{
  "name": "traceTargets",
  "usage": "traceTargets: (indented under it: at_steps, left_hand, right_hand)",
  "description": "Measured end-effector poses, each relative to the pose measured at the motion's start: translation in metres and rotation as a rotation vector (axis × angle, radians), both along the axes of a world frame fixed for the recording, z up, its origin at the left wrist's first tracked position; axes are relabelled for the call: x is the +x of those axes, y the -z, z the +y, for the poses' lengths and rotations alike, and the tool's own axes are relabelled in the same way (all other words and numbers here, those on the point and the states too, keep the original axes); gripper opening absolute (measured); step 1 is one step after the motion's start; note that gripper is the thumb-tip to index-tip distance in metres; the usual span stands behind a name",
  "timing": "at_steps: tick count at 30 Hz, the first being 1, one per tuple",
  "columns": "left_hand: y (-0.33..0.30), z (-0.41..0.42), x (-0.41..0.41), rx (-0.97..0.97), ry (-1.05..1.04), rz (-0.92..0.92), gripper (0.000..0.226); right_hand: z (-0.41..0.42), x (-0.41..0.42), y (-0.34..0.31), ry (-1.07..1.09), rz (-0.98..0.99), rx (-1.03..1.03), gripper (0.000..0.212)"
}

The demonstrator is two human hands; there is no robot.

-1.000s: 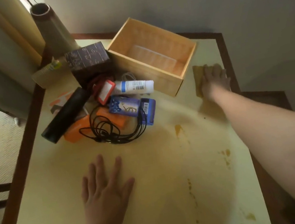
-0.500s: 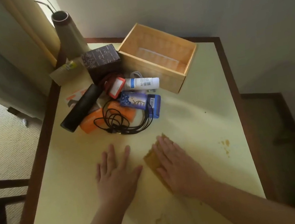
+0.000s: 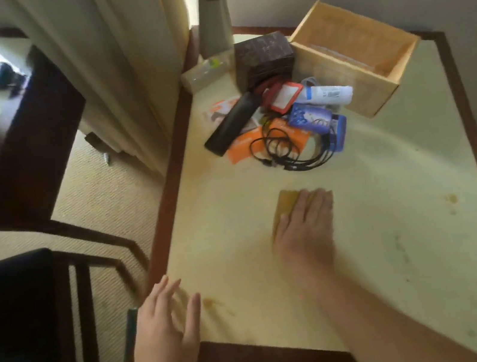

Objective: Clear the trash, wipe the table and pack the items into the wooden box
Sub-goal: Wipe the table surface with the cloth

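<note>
My right hand (image 3: 306,232) presses flat, fingers straight, on a yellow-brown cloth (image 3: 284,208) in the middle of the pale yellow table (image 3: 404,178). My left hand (image 3: 164,329) rests open near the table's front left corner. The open wooden box (image 3: 348,74) stands at the back right, with a clear sheet inside. In front of it lies a pile: a dark brown box (image 3: 263,56), a black tube (image 3: 231,125), a white tube (image 3: 330,94), a red-edged tag (image 3: 286,97), a blue packet (image 3: 319,123), orange packets (image 3: 244,145) and a coiled black cable (image 3: 289,153).
Brown stains (image 3: 451,198) mark the table's right side, another sits by my left hand (image 3: 210,302). A tall grey vase (image 3: 213,17) and a clear bottle (image 3: 206,71) stand at the back left by the curtain (image 3: 116,59). A dark chair (image 3: 28,326) stands left of the table.
My right hand slid the cloth from beside the wooden box down to the table's middle. My left hand moved from the middle toward the front left corner. The camera view swung left.
</note>
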State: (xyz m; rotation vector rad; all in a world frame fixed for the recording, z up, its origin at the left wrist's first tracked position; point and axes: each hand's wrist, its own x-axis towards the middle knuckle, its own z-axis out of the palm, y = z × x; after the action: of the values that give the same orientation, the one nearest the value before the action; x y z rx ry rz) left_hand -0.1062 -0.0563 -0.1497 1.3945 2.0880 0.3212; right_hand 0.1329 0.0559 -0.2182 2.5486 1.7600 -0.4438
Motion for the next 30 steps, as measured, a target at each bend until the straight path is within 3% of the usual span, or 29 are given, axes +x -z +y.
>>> traceTargets:
  at_steps: [6,12,16,18,19,22,24,26,28,30]
  left_hand:
    - [0.024,-0.040,-0.028,-0.100,0.173,0.030,0.073]
    - [0.018,-0.039,-0.033,-0.081,0.093,-0.056,0.076]
    - [0.014,-0.048,-0.045,-0.009,-0.021,-0.105,0.070]
    - [0.010,-0.055,-0.045,-0.050,0.029,-0.082,0.069]
    - [0.008,-0.059,-0.045,-0.082,0.068,-0.057,0.067]
    - [0.006,-0.066,-0.042,-0.135,0.103,-0.036,0.060]
    - [0.003,-0.070,-0.042,-0.065,0.021,-0.076,0.053]
    - [-0.001,-0.072,-0.046,0.061,-0.095,-0.109,0.043]
    - [-0.004,-0.072,-0.053,0.161,-0.167,-0.115,0.035]
    - [-0.010,-0.070,-0.060,0.205,-0.185,-0.124,0.031]
  right_hand:
    - [0.000,-0.109,-0.015,-0.370,0.042,-0.044,0.070]
    - [0.048,-0.129,-0.013,-0.600,0.013,-0.067,0.070]
    - [0.003,-0.122,-0.022,-1.340,0.069,-0.168,0.067]
    - [0.033,-0.108,-0.022,-1.489,0.032,-0.147,0.066]
    - [0.055,-0.107,-0.021,-1.425,-0.003,-0.132,0.066]
    - [0.097,-0.127,-0.020,-0.871,0.003,-0.081,0.067]
    - [0.071,-0.158,-0.021,-0.723,-0.004,-0.073,0.068]
    - [0.010,-0.174,-0.018,-0.920,0.035,-0.108,0.067]
    - [-0.057,-0.156,-0.026,-1.307,0.137,-0.161,0.064]
    - [-0.067,-0.114,-0.031,-1.608,0.101,-0.193,0.063]
